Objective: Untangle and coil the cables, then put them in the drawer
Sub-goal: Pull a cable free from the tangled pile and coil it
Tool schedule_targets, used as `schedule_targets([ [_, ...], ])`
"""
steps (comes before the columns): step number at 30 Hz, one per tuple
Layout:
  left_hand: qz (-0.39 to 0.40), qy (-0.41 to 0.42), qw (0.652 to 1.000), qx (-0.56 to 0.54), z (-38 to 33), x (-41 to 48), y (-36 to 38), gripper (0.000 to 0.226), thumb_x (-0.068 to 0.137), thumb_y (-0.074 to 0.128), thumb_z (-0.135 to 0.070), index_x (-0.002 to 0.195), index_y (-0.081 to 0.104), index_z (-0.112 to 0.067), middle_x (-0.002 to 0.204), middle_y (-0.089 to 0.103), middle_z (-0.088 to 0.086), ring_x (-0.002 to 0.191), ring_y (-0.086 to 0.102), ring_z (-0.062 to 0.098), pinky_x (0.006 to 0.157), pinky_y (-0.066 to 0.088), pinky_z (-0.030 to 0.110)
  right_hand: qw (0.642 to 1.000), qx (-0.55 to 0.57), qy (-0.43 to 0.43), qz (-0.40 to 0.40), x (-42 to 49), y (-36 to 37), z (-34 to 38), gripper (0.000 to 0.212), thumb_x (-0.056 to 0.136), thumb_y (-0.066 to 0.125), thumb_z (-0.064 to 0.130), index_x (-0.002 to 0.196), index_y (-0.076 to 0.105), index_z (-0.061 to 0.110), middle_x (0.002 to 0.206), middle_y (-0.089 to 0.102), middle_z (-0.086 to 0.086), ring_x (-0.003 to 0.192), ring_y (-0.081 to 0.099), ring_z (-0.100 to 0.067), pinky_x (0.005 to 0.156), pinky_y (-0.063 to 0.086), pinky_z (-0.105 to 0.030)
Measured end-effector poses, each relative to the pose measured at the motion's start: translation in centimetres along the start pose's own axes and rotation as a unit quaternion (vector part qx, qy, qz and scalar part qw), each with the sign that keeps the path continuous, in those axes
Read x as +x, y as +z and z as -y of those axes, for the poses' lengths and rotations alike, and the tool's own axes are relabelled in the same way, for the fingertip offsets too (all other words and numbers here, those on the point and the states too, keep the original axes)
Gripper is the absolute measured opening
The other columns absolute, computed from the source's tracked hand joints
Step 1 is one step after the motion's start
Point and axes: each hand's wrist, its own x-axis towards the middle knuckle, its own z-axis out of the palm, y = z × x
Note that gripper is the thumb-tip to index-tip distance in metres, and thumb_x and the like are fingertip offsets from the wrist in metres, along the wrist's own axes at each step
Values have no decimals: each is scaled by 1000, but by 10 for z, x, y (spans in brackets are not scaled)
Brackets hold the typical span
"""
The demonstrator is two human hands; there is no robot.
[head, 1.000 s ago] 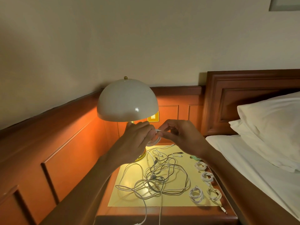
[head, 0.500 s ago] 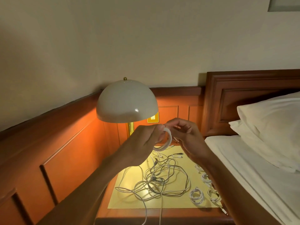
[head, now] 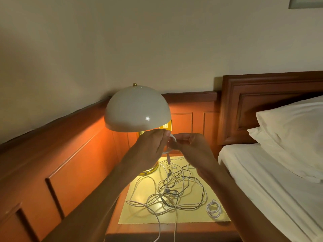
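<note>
1. Worktop (head: 201, 228) with yellow mat (head: 136, 217) carries the loose stock. We can't see the drawer.
2. Tangle of cables (head: 172, 191) sits mid-mat, white and dark strands crossing, with two runs trailing off the front edge. We judge it light and limp, likely to snag at the plugs. We'd take one strand by its plug and feed it out rather than pulling mid-span.
3. Left hand (head: 151, 145) is raised under the lamp (head: 137, 109), fingers curled round the white coil. Right hand (head: 191, 145) faces it, fingertips pinching the same coil from the other side.
4. White coil (head: 173, 138) is held between both hands, above the mat's back edge. The jacket looks smooth and probably springy, so loops will open if released. We'd hold across the stacked turns, not on one turn.
5. Finished coil (head: 213, 209) lies at the mat's right front, apart from the tangle. We'd lift it by the whole bundle.
6. Loose end (head: 168, 158) hangs below the held coil and needs tucking.
</note>
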Motion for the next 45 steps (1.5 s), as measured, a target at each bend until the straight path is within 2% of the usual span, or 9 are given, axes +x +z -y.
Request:
schedule_targets([
  [5,51,131,947,287,17,4,4,27,87,61,-9,110,47,-13,94,59,8,84,52,20,60,53,36,1000,2,26,14,4,2,5,15,92,64,8,90,78,14,73,74,5,61,60,4,63,42,-18],
  [9,24,143,939,312,15,6,-2,36,80,67,-4,110,49,-12,94,58,9,84,54,24,60,52,35,993,76,81,34,10,2,8,16,90,58,0,93,72,7,82,72,-12,72,58,-15,70,44,-28],
  [17,4,54,997,60,12,11,-7,6,95,59,-4,90,59,-8,74,60,10,65,58,27,60,48,36,948,248,133,150,17,-2,1,8,88,61,2,94,63,7,70,60,-4,62,46,-14,63,42,-28],
  [20,0,-44,998,-51,12,7,-1,41,105,32,-36,82,58,-13,68,59,4,63,60,18,64,49,42,978,171,78,87,16,1,-5,18,84,74,5,98,64,-1,68,66,-6,57,48,-15,60,47,-28],
  [25,-3,-80,990,-119,8,8,0,40,103,32,-42,68,47,-30,57,52,-8,56,57,11,57,41,25,996,33,-57,-55,7,8,-9,30,79,83,24,100,67,9,71,73,-2,40,55,-12,44,44,-24],
  [30,22,-106,978,-177,4,14,-1,43,105,32,-35,74,57,-18,53,54,-20,51,52,5,52,33,13,932,-95,-292,-190,2,15,-18,14,92,72,20,106,74,17,97,71,4,62,67,-9,50,54,-25],
  [38,31,-90,980,-173,13,17,-10,45,105,32,-39,64,47,-28,49,46,-10,48,44,8,53,32,22,980,166,-78,-80,4,4,-7,16,95,65,13,106,75,7,93,78,-6,89,76,-22,69,63,-41],
  [41,28,-112,970,-212,21,11,-11,47,107,30,-34,62,44,-24,47,42,-11,45,40,7,51,30,19,987,-36,-128,-94,8,-15,-6,8,88,74,14,95,79,15,87,77,4,80,73,-11,67,62,-28],
  [45,54,-134,959,-243,19,5,-7,48,106,29,-35,66,45,-16,48,39,-9,42,40,7,49,33,18,894,-332,-289,-85,11,-22,-8,11,87,75,13,97,79,15,90,78,1,73,70,-12,68,58,-30],
])
